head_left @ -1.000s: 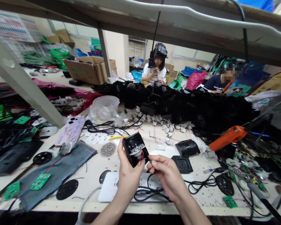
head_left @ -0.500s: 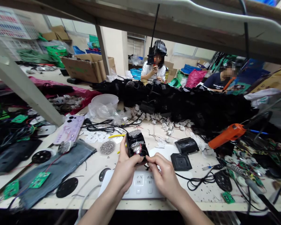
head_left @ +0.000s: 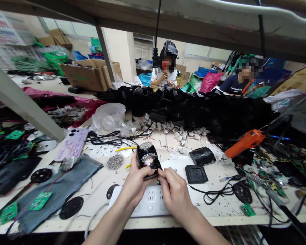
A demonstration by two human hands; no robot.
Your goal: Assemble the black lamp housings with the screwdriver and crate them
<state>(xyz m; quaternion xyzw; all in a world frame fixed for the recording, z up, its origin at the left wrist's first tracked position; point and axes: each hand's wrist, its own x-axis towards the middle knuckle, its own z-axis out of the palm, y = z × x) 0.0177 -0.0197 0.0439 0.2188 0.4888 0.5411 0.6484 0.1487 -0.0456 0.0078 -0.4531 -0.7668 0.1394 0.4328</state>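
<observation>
My left hand [head_left: 136,183] is wrapped round an open black plastic housing [head_left: 140,163], thumb over its near edge. Inside the housing sits a round, shiny metal motor [head_left: 147,159] with a thin red wire. At the housing's lower right corner, the fingers of my right hand [head_left: 175,189] are closed in a pinch on a black cord [head_left: 209,195]. The cord passes behind that hand and comes out to the right in loops. The exact spot of the pinch is partly hidden. Beneath both hands lies a white power strip [head_left: 150,200].
A dish of small screws [head_left: 115,161] and yellow-handled pliers [head_left: 126,148] are left of the housing. Two black covers [head_left: 196,174] lie right, near an orange electric screwdriver [head_left: 245,143]. A soldering iron [head_left: 277,199] is at lower right. Two people sit beyond the black pile [head_left: 193,105].
The whole view has shifted slightly, so most things sit a little further left. The housing is tilted a bit differently; both hands keep their holds.
</observation>
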